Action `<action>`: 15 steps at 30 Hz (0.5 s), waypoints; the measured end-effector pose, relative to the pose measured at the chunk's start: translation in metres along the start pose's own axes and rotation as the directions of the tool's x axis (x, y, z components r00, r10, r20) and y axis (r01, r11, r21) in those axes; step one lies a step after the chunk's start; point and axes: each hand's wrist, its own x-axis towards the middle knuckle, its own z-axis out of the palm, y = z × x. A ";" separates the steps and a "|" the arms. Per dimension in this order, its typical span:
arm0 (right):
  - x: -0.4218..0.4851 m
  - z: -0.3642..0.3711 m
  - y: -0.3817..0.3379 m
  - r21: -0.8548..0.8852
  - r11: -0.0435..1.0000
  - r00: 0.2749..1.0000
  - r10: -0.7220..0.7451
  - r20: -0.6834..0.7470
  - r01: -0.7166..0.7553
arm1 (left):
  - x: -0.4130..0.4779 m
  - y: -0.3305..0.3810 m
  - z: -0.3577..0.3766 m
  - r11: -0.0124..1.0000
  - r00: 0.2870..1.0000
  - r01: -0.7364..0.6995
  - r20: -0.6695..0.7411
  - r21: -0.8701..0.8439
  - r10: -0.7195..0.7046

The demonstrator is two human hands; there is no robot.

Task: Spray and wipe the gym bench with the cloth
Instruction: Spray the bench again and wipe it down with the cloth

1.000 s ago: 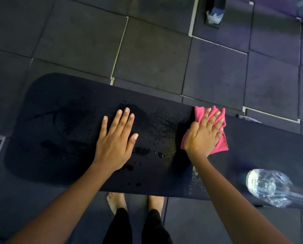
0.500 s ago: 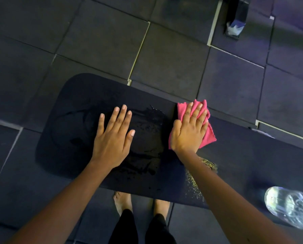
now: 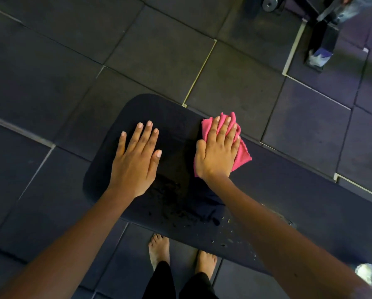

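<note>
The black padded gym bench point(image 3: 310, 203) runs from the centre to the lower right, its rounded end at the left. Water drops and a wet patch lie on its near side between my arms. My left hand point(image 3: 137, 160) rests flat on the pad near that end, fingers spread, holding nothing. My right hand point(image 3: 218, 154) presses flat on a pink cloth point(image 3: 242, 153) at the bench's far edge, the cloth sticking out past my fingers. A clear plastic bottle point(image 3: 369, 275) lies on the bench at the bottom right corner, mostly cut off.
Dark rubber floor tiles point(image 3: 159, 50) surround the bench. A black equipment leg point(image 3: 323, 46) with a pale wrapped foot and a metal weight stand at the top right. My bare feet point(image 3: 159, 249) stand on the floor below the bench's near edge.
My right hand has slid the pink cloth leftward along the bench toward my left hand. My view has shifted, so the bench end now sits nearer the centre and the bottle is at the corner.
</note>
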 end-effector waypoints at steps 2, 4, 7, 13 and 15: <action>0.006 0.003 -0.016 0.003 0.999 0.999 -0.043 0.004 0.043 | -0.003 -0.011 -0.003 1.000 1.000 0.013 -0.009 -0.010 -0.013; 0.013 0.007 -0.034 0.014 0.997 0.997 -0.082 0.004 0.082 | -0.008 -0.020 -0.005 0.999 0.999 0.034 -0.023 -0.027 -0.035; 0.022 0.012 -0.061 0.031 0.991 0.991 -0.130 0.005 0.130 | -0.017 -0.030 -0.004 0.995 0.997 0.050 -0.049 -0.085 -0.055; 0.034 0.016 -0.103 0.034 0.957 0.956 -0.289 0.045 0.288 | -0.031 -0.042 0.001 0.978 0.987 0.107 -0.103 -0.177 -0.127; 0.036 0.015 -0.110 0.023 0.935 0.933 -0.353 0.065 0.353 | -0.036 -0.047 0.001 0.967 0.981 0.126 -0.117 -0.220 -0.155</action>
